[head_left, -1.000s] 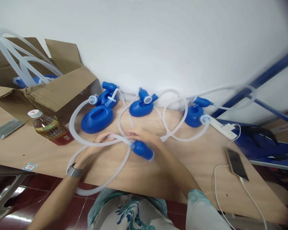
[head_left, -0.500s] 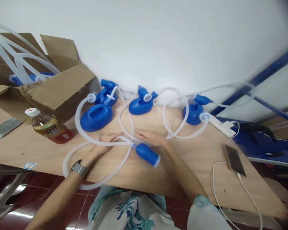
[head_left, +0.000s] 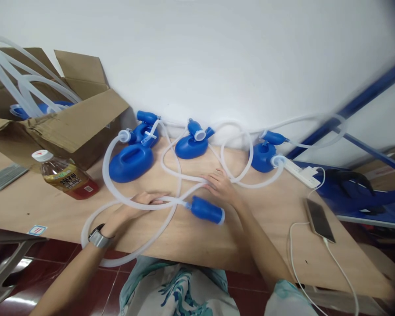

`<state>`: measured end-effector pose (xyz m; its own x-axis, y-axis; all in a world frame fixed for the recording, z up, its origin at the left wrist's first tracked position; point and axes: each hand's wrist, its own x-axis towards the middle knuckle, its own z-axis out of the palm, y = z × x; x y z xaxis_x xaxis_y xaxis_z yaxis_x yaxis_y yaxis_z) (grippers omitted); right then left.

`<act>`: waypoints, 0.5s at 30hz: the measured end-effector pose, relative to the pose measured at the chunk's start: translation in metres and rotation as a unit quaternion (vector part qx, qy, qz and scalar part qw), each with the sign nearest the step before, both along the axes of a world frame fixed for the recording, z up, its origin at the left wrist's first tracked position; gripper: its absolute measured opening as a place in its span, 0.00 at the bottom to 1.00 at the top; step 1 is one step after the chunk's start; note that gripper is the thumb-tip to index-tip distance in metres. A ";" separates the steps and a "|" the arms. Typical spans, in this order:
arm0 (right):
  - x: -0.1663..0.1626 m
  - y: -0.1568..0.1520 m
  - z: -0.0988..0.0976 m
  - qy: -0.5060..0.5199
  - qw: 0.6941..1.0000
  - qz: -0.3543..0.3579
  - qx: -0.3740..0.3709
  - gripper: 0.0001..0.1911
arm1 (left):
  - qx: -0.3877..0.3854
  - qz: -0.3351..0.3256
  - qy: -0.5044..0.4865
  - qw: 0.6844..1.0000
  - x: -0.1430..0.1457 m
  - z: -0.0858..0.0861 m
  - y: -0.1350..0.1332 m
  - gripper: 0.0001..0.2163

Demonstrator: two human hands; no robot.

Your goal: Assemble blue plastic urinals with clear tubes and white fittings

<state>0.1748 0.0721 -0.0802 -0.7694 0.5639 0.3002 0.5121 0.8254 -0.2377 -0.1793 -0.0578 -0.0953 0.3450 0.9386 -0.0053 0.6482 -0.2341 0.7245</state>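
Note:
Over the table, my left hand (head_left: 146, 201) lies with its fingers stretched out, open, beneath a crossing loop of translucent hose (head_left: 118, 196). My right hand (head_left: 220, 186) has its fingers spread and rests on another stretch of hose to the right; no closed grip shows. Between and below the hands lies a blue bulb-shaped funnel (head_left: 206, 210) with a pale end cap, joined to the hose. Behind my left hand lies a blue portable urinal bottle (head_left: 131, 162) with a moulded handle. Two more, a middle bottle (head_left: 191, 147) and a right-hand bottle (head_left: 263, 157), stand near the wall.
An open cardboard box (head_left: 79, 127) at left holds more hoses and blue parts. A drink bottle (head_left: 66, 177) stands before it. At right are a power strip (head_left: 298, 173), a phone (head_left: 320, 219) and its charging cable (head_left: 291, 250). Hose loops cross the table (head_left: 266, 219).
My right hand has moved to the right and slightly away from me, drawing the hose crossing with it. My left hand has shifted slightly toward me. The blue funnel has turned more level.

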 end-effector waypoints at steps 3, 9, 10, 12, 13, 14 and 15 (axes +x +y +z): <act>-0.008 0.007 -0.002 -0.041 0.998 0.055 0.002 0.23 | 0.056 0.084 -0.041 0.994 -0.004 0.006 -0.004 0.21; -0.016 0.008 -0.034 -0.139 0.987 0.077 0.035 0.24 | 0.123 0.143 -0.212 0.959 -0.014 0.000 0.000 0.22; -0.017 0.005 -0.039 -0.139 0.986 0.073 0.050 0.24 | 0.109 0.119 -0.231 0.960 -0.014 0.000 0.001 0.23; -0.021 -0.002 -0.048 -0.122 0.987 0.064 0.080 0.23 | 0.089 0.091 -0.250 0.960 -0.012 0.002 0.003 0.24; -0.023 -0.005 -0.052 -0.106 0.989 0.056 0.091 0.23 | 0.075 0.078 -0.250 0.962 -0.010 0.004 0.004 0.24; -0.025 -0.009 -0.055 -0.082 0.991 0.044 0.100 0.23 | 0.055 0.062 -0.245 0.966 -0.007 0.006 0.005 0.23; -0.028 -0.012 -0.058 -0.052 0.993 0.026 0.105 0.22 | 0.037 0.049 -0.236 0.970 -0.004 0.008 0.005 0.22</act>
